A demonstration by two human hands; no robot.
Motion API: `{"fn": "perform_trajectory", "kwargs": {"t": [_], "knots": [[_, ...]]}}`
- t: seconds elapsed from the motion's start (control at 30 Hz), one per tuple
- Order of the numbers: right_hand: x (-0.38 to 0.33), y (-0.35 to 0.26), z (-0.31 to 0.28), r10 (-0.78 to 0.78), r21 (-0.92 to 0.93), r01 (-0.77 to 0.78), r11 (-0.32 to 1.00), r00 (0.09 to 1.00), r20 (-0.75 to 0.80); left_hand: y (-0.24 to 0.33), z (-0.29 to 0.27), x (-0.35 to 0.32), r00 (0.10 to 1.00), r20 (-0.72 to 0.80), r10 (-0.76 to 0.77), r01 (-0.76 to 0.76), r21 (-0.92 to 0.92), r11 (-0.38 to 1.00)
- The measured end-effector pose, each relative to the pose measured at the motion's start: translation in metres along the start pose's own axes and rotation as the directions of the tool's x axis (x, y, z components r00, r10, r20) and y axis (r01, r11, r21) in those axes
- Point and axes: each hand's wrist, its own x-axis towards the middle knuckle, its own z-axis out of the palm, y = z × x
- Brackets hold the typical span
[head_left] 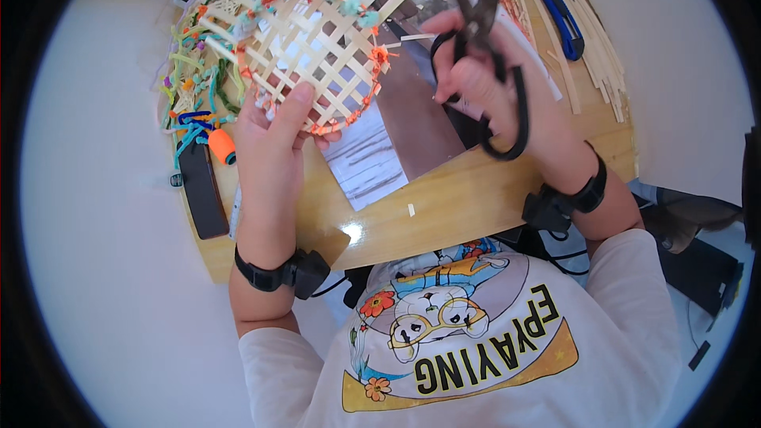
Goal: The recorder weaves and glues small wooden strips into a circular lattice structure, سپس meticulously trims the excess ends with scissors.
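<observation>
My left hand (277, 123) grips the lower left edge of a woven piece of pale flat strips (321, 59), its thumb lying on the weave. An orange and light green cord winds round the circular rim, and loose strip ends stick out past it at the top and left. In my right hand (483, 83) is a pair of black-handled scissors (479, 20), held with the blades pointing up and spread apart. A short pale strip (418, 36) shows between the scissors and the weave. The scissors touch nothing that I can make out.
Under my hands a glossy printed sheet (369, 162) lies on the wooden table (317, 250). To the right are a blue utility knife (559, 16) and long pale strips (598, 47). At the left lie coloured cords (186, 63), an orange spool-like piece (222, 145) and a dark phone-shaped object (204, 198).
</observation>
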Motion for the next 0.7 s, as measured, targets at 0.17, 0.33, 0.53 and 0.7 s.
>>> {"fn": "perform_trajectory", "kwargs": {"t": [0.17,0.33,0.53,0.7], "knots": [[-0.008,-0.003,0.007,0.086,-0.07,-0.075,0.995,0.98,0.179,0.006,0.016,-0.008,0.999,-0.026,0.021,-0.02,0.019,1.0],[-0.005,0.001,0.014,0.12,-0.008,-0.12,0.993,0.978,0.173,-0.004,0.017,-0.009,0.997,-0.06,0.042,-0.035,0.112,0.993],[-0.005,0.008,0.017,-0.017,0.07,0.009,0.998,0.992,0.124,-0.012,0.016,-0.013,0.995,0.001,0.101,-0.097,0.255,0.962],[-0.007,-0.009,0.016,0.099,0.135,-0.123,0.983,0.98,0.173,-0.015,0.018,-0.014,0.986,-0.007,0.166,-0.159,0.252,0.955]]}}
